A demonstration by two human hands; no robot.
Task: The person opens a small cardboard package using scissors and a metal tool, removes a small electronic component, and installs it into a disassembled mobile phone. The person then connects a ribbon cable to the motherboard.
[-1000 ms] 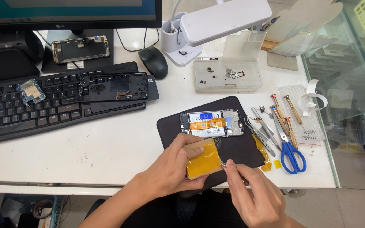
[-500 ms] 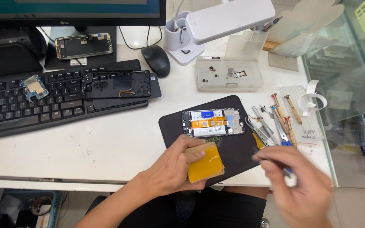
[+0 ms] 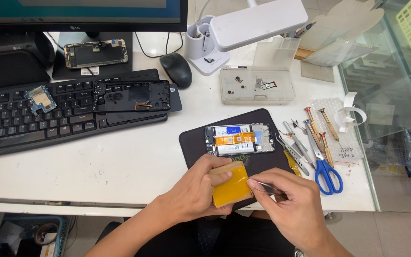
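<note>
Left hand grips a flat yellow-wrapped pack, thumb across its top edge, fingers curled round the far side. The pack is held just above the near edge of the black mat on the white surface.

Right hand is back at the pack. Thumb and forefinger are pinched shut on thin metal tweezers, the tips touching the pack's right edge. Whether the tips have caught the yellow film, cannot tell.

Change: half a second ago the right hand was away to the right, near the tool row, blurred in motion. Now it has returned with the tweezers. A second ago it was also at the pack, so this reads as a short trip to the tools and back. Judgement: work on the pack's edge resumes, probably picking at the wrap. The left hand has held the pack in much the same place throughout.

Around the hands:
- Opened phone lies on the mat beyond the pack, orange ribbon across its middle; unchanged.
- Blue-handled scissors and a row of screwdrivers lie right of the mat.
- Clear parts tray sits further back, under the white lamp.
- Black keyboard is at left, a dark phone frame resting on it; mouse sits behind.
</note>
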